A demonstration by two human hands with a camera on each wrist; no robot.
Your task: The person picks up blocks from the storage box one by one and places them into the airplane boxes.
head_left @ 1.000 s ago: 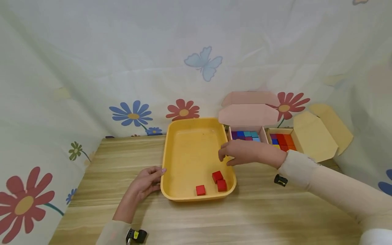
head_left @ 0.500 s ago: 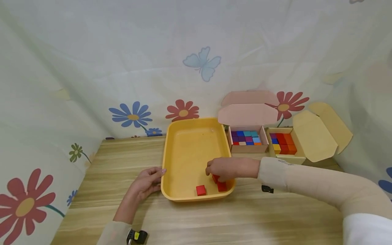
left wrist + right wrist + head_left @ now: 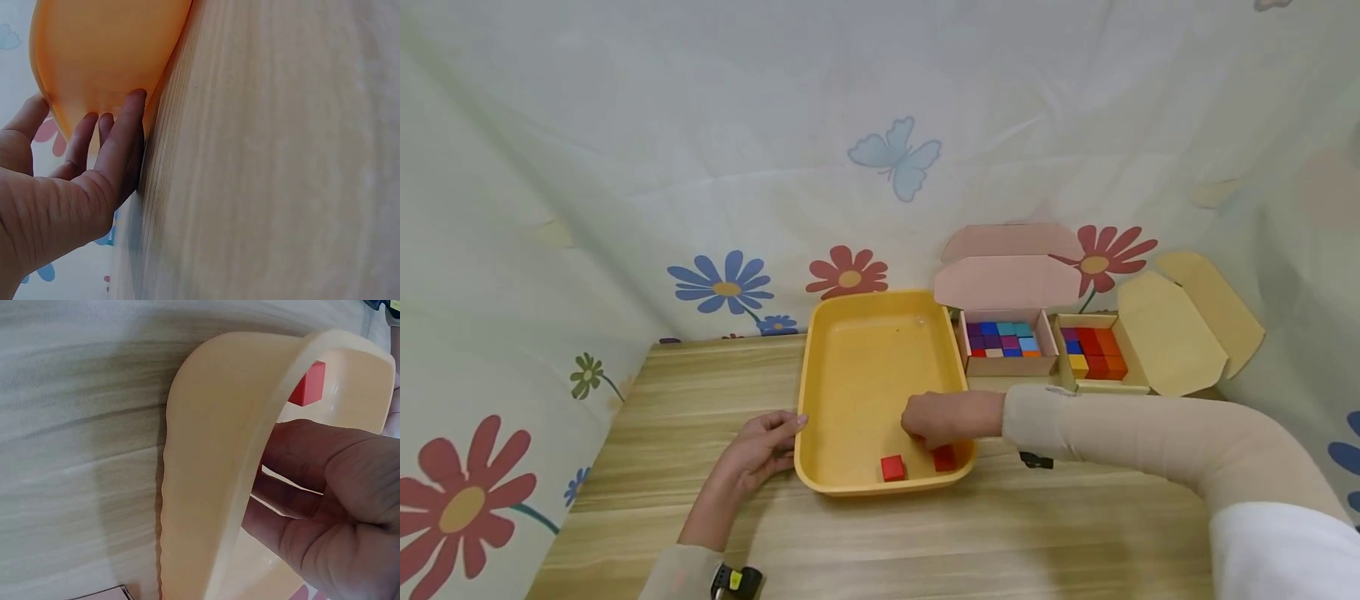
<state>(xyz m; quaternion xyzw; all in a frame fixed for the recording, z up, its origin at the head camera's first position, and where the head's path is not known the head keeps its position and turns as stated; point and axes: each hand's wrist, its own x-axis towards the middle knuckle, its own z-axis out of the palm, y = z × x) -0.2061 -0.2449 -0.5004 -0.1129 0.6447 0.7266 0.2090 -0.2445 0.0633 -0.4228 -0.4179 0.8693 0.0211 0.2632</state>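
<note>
A yellow tray [image 3: 857,358] lies on the table, with a red cube [image 3: 892,468] near its front wall. Another red cube [image 3: 944,457] shows partly below my right hand [image 3: 951,418], which reaches into the tray's front right part. Its fingers are bent together around a third red cube; only a red sliver shows between them in the right wrist view, and the rest is hidden. My left hand [image 3: 758,454] holds the tray's left side, thumb over the rim and fingers against the outer wall [image 3: 103,62].
Right of the tray stand an open pink box [image 3: 1011,365] and an open pale yellow box [image 3: 1138,379], both holding coloured blocks. Their raised lids lean near the flower-printed curtain [image 3: 760,167] behind. Wooden tabletop [image 3: 865,550] extends in front of the tray.
My right hand has come from above the tray's right rim, near the pink box, forward and down onto the red cubes, its fingers now closed together. The left hand and tray stay put.
</note>
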